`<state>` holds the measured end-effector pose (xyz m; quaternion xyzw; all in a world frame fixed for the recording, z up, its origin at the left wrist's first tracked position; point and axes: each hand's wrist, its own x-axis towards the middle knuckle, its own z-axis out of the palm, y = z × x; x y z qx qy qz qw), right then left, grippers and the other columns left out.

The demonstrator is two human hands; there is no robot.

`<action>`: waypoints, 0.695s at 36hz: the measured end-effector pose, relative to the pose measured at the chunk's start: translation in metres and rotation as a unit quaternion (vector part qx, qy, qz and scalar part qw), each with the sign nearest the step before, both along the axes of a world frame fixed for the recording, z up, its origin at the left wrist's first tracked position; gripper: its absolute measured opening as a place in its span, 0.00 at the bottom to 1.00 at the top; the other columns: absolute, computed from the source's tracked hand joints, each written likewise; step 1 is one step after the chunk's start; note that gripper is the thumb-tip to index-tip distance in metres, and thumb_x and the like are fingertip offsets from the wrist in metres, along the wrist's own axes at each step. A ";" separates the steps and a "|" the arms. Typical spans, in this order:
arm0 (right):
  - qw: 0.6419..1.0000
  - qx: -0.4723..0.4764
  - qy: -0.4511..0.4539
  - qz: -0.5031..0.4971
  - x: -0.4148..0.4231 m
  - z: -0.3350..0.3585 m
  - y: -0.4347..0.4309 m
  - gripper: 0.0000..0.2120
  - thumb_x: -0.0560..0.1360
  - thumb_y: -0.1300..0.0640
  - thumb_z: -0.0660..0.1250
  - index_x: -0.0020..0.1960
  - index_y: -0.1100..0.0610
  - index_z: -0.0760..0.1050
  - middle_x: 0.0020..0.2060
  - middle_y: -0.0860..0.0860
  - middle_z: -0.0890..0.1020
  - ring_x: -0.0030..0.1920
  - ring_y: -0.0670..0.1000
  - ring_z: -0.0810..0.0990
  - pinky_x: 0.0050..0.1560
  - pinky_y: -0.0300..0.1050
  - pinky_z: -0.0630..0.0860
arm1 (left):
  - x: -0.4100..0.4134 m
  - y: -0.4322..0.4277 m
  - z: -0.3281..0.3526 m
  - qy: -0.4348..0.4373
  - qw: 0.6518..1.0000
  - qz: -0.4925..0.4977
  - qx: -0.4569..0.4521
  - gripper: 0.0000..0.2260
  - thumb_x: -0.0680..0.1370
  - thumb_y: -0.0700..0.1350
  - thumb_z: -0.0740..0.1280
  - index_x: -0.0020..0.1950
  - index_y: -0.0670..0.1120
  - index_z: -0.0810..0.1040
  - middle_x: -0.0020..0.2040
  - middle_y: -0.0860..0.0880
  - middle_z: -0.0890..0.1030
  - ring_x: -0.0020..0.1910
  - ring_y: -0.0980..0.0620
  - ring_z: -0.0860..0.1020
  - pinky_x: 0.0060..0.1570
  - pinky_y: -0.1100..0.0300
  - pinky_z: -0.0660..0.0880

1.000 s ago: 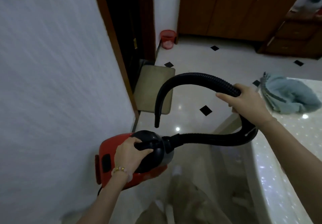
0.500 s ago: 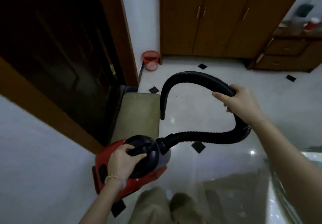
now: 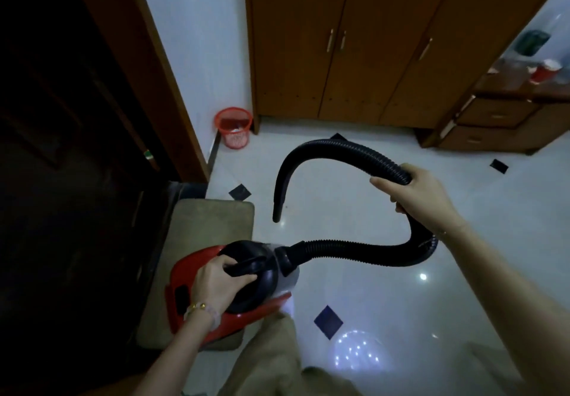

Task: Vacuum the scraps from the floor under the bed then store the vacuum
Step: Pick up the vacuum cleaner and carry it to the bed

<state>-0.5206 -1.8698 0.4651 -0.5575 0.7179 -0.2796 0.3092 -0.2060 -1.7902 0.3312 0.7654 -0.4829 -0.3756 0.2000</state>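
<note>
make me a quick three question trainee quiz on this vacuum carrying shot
1. True or false: the left hand grips the black handle of the red canister vacuum.
2. What does the right hand hold? A) the black ribbed hose B) a wardrobe handle C) a broom
3. Fill in: the red mesh wastebasket stands beside the wooden ____.

Key: 1 true; 2 A; 3 wardrobe

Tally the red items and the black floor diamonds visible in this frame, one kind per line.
Red items: 3, the vacuum, the mesh bin, the cup on the dresser.
Black diamond tiles: 4, at.
Total: 7
</note>
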 end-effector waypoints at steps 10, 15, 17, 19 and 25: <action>0.993 0.044 0.039 0.099 -0.019 -0.011 -0.160 0.14 0.70 0.43 0.71 0.46 0.53 0.77 0.30 0.51 0.80 0.29 0.51 0.79 0.35 0.44 0.74 | -0.045 -0.118 0.004 -0.019 0.999 0.035 0.026 0.12 0.63 0.46 0.79 0.39 0.49 0.78 0.47 0.48 0.84 0.48 0.48 0.81 0.46 0.58 0.76; 0.982 0.071 0.009 0.173 -0.029 -0.031 -0.241 0.14 0.69 0.44 0.71 0.46 0.54 0.78 0.30 0.52 0.80 0.28 0.51 0.79 0.34 0.44 0.74 | -0.066 -0.158 -0.006 -0.052 0.996 0.057 0.051 0.14 0.65 0.49 0.77 0.47 0.46 0.81 0.51 0.49 0.82 0.51 0.49 0.80 0.47 0.59 0.75; 0.971 0.093 -0.010 0.218 -0.029 -0.042 -0.276 0.14 0.69 0.44 0.72 0.45 0.55 0.77 0.30 0.52 0.79 0.28 0.52 0.78 0.34 0.45 0.74 | -0.078 -0.168 -0.013 -0.065 0.992 0.087 0.069 0.16 0.65 0.51 0.77 0.49 0.47 0.81 0.53 0.50 0.82 0.52 0.50 0.79 0.47 0.61 0.73; 0.956 0.118 -0.023 0.268 -0.027 -0.052 -0.311 0.15 0.69 0.45 0.72 0.44 0.56 0.77 0.30 0.53 0.79 0.28 0.52 0.78 0.35 0.46 0.75 | -0.094 -0.175 -0.019 -0.065 0.986 0.128 0.084 0.18 0.65 0.51 0.77 0.51 0.47 0.81 0.53 0.51 0.81 0.52 0.51 0.79 0.47 0.62 0.72; 0.891 0.164 -0.032 0.422 -0.009 -0.062 -0.394 0.12 0.70 0.49 0.72 0.45 0.58 0.78 0.29 0.53 0.80 0.26 0.51 0.78 0.34 0.46 0.76 | -0.158 -0.178 -0.031 -0.058 0.949 0.283 0.127 0.17 0.65 0.51 0.76 0.51 0.48 0.80 0.49 0.54 0.79 0.51 0.51 0.79 0.44 0.63 0.70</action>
